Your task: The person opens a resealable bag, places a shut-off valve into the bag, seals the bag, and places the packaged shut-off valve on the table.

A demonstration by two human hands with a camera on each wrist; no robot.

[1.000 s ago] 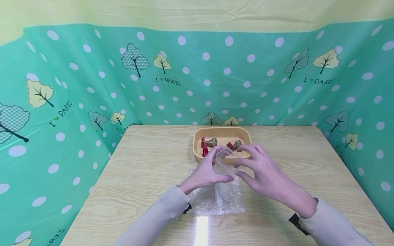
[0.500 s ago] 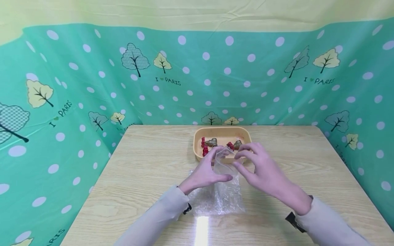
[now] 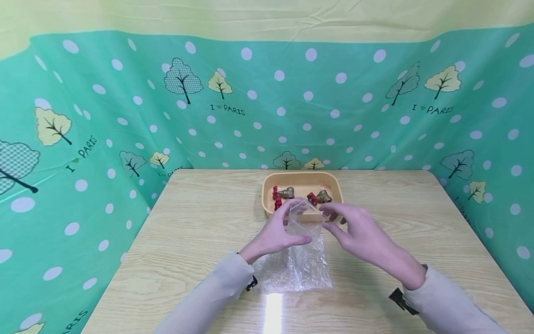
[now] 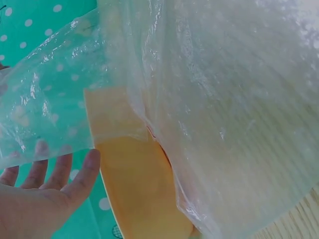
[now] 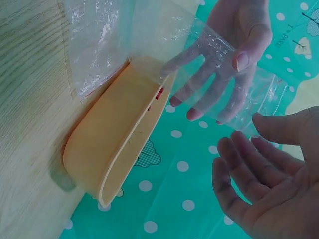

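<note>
A small clear plastic bag point(image 3: 302, 230) is held up between both hands, its mouth spread in a rounded gap. My left hand point(image 3: 273, 234) grips its left side, thumb nearer me and fingers on the far side, seen through the film in the right wrist view. At the bag's right edge, the thumb and fingertips of my right hand point(image 3: 365, 232) pinch the film; the other fingers are bent. Below the hands, a larger sheet of crinkled clear plastic point(image 3: 292, 273) lies on the table. Nothing can be seen inside the small bag.
Behind the hands stands a pale orange tray point(image 3: 301, 178). It holds several valves with red handwheels, including a brass valve point(image 3: 323, 196) at right and another valve point(image 3: 287, 192) at left. A patterned green cloth point(image 3: 292, 116) hangs at the table's back and sides.
My right hand's thumb and fingers have shifted at the bag's right edge and drawn closer together. The bag has moved slightly left with my left hand, and its mouth looks rounder.
</note>
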